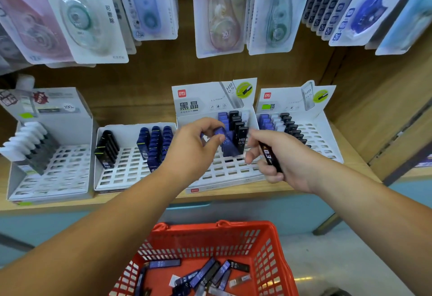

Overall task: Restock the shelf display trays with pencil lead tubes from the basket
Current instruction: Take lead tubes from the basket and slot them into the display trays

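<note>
My left hand (196,142) pinches a blue lead tube (221,133) by its top, over the middle white display tray (224,171). That tray holds blue and black tubes upright in its back rows. My right hand (275,155) grips a black lead tube (270,156) marked 0.3, just right of the tray's front slots. Below the shelf sits a red basket (268,249) with several loose blue, black and clear tubes (210,273) on its bottom.
A second tray (131,169) to the left holds black and blue tubes. A far-left tray (53,174) has white-capped ones, and a right tray (320,141) is partly filled. Correction tape packs (222,15) hang above on the wooden back panel.
</note>
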